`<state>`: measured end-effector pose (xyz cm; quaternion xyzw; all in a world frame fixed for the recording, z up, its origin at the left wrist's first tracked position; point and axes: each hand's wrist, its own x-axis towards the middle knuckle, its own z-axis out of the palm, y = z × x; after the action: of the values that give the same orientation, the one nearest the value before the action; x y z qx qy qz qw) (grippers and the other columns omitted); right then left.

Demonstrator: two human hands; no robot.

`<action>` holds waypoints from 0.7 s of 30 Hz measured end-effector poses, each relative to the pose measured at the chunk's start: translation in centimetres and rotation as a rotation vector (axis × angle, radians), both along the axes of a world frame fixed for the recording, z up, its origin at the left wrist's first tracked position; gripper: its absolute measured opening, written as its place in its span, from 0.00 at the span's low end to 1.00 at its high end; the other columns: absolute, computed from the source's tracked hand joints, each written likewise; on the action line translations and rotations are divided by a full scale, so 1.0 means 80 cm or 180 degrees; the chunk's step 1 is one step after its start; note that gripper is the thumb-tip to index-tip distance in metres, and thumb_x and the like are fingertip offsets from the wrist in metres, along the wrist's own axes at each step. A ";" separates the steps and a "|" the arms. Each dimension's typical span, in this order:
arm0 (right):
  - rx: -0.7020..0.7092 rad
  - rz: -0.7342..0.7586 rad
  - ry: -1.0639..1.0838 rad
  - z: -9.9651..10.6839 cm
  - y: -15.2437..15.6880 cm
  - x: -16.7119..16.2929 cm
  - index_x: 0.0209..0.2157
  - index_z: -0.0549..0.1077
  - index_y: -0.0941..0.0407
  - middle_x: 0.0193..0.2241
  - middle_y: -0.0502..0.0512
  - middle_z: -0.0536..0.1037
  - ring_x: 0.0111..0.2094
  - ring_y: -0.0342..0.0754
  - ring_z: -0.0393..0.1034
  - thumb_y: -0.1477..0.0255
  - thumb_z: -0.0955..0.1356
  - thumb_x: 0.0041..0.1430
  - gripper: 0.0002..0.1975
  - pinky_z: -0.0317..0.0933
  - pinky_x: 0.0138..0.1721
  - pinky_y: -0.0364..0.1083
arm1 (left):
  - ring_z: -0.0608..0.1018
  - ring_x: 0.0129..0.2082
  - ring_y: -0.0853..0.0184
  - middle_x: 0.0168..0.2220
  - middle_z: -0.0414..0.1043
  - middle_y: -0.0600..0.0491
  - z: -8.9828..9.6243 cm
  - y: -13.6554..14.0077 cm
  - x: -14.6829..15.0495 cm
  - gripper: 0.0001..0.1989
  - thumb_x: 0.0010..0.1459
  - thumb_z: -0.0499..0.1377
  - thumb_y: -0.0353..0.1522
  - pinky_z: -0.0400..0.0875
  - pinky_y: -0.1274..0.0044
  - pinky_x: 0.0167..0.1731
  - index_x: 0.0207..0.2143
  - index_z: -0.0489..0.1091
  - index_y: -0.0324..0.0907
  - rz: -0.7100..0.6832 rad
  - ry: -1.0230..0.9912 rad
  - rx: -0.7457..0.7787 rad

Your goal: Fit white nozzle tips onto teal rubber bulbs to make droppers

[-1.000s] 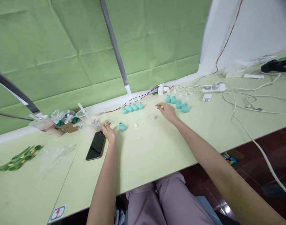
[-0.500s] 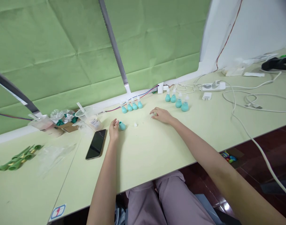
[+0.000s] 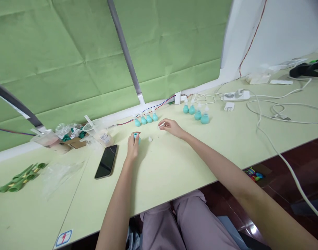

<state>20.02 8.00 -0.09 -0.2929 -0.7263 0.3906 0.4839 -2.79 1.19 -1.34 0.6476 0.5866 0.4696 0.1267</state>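
My left hand [image 3: 133, 148] is closed round a teal squeeze bulb [image 3: 136, 135], its open mouth facing up. My right hand [image 3: 174, 128] pinches a small clear-white piece [image 3: 161, 125], perhaps a nozzle, just above the table. Between the hands a small white tip [image 3: 150, 139] lies on the tabletop. Behind them stands a row of several teal bulbs [image 3: 143, 121] with clear-white nozzles. A second group of several such bulbs [image 3: 204, 119] stands to the right of my right hand.
A phone [image 3: 106, 161] lies left of my left hand. Beyond it are plastic cups [image 3: 104, 137], a clear bag [image 3: 61, 173] and green horn-shaped pieces [image 3: 18, 182]. To the right, a power strip [image 3: 235, 96], charger [image 3: 229, 106] and white cables [image 3: 278, 104] lie on the table.
My left hand, earlier beside the teal bulb, has closed round it. My right hand has moved left, bringing the small clear-white piece towards the bulb.
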 end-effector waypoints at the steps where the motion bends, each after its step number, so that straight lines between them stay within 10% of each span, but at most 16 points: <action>1: -0.0076 0.0098 0.0093 0.002 -0.004 -0.005 0.33 0.71 0.57 0.31 0.52 0.73 0.31 0.43 0.70 0.66 0.67 0.49 0.10 0.64 0.37 0.43 | 0.69 0.36 0.65 0.35 0.68 0.50 0.004 -0.004 0.008 0.22 0.59 0.41 0.45 0.62 0.72 0.40 0.43 0.66 0.44 -0.0086 0.0074 0.0020; 10: -0.0328 0.0500 0.0610 0.001 -0.018 -0.026 0.38 0.68 0.56 0.35 0.53 0.73 0.31 0.42 0.70 0.65 0.67 0.50 0.14 0.65 0.37 0.45 | 0.65 0.25 0.70 0.27 0.62 0.55 0.007 -0.016 0.035 0.22 0.61 0.34 0.44 0.61 0.76 0.30 0.47 0.58 0.44 -0.0287 -0.0053 -0.0101; 21: -0.0328 0.0660 0.0480 0.005 -0.031 -0.034 0.35 0.70 0.57 0.38 0.53 0.72 0.35 0.42 0.69 0.67 0.69 0.47 0.12 0.63 0.38 0.43 | 0.66 0.39 0.63 0.38 0.64 0.49 0.005 -0.013 0.041 0.14 0.58 0.48 0.41 0.61 0.72 0.39 0.41 0.58 0.42 -0.0407 0.0835 0.0167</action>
<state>17.34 5.51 0.27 -0.2106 -0.6932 0.4961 0.4785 0.49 0.12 -0.90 0.7425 0.5432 0.3871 0.0616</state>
